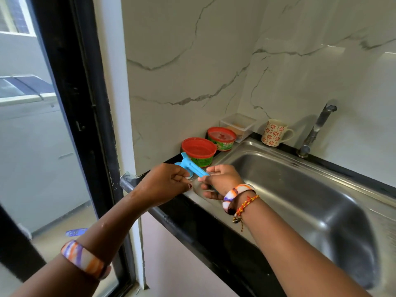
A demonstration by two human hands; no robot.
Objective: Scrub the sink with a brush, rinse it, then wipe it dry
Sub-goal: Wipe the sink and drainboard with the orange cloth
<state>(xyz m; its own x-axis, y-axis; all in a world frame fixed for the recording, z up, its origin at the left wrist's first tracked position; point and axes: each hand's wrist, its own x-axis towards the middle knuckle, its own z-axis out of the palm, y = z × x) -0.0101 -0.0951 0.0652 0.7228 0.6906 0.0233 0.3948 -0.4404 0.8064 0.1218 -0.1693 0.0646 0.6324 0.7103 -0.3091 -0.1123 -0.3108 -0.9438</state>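
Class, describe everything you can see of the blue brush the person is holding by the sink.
The blue brush looks like moulded plastic, with a ribbed handle and a flat flared end pointing up and left toward the red-lidded tubs. It is held in the air over the counter's left corner, beside the steel sink. The left hand and right hand both grip it; its bristles are hidden.

Floral mug [275, 132], two red-lidded tubs [199, 151]
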